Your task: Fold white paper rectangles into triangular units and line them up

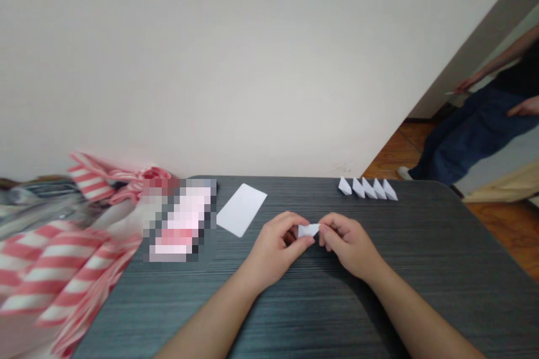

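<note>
The left hand (269, 249) and the right hand (347, 244) pinch a small folded white paper (309, 230) between their fingertips, holding it tight and lifted above the dark table (438, 269), while five folded paper boats (368, 188) stand in a row at far right.

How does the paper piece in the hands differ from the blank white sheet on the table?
The folded paper piece is creased into a small wedge, while the white sheet lies flat and unfolded. The folded paper piece looks much smaller than the white sheet. The folded paper piece is pinched between the left hand and right hand, while the white sheet rests untouched on the dark table. Both are white paper.
</note>
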A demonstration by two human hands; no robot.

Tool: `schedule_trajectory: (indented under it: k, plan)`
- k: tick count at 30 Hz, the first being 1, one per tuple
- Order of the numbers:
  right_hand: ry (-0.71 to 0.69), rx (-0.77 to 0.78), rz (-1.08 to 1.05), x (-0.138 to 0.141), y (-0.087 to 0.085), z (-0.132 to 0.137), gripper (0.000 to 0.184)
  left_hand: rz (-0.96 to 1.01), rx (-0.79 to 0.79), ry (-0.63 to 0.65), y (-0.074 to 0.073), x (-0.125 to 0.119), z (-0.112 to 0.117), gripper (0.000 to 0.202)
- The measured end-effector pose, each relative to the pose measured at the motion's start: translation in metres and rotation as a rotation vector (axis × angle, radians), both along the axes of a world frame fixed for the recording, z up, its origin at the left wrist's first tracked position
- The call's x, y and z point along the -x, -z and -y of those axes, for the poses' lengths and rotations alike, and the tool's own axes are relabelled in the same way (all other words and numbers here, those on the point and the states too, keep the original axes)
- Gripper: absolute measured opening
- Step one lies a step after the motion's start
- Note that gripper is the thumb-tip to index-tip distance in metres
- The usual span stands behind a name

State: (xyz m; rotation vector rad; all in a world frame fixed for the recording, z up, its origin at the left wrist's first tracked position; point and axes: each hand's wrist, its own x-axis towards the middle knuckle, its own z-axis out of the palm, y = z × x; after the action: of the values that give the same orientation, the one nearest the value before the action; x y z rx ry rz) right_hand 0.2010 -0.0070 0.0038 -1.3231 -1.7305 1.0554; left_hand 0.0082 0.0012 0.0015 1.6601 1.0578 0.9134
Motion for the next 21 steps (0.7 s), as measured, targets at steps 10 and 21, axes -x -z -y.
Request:
schedule_trajectory:
  k: [10,21]
  plan:
    - [-0.076,0.047,-0.125,0.004,0.0008,0.0018,0.005,0.034,0.12,0.035,0.0005,-0.0003,0.0009,0.021]
    - [-0.08,0.018,-0.096,0.0034,0.0045,0.0027,0.004,0.128,0.152,0.05,0.0013,-0.0013,0.0006,0.024]
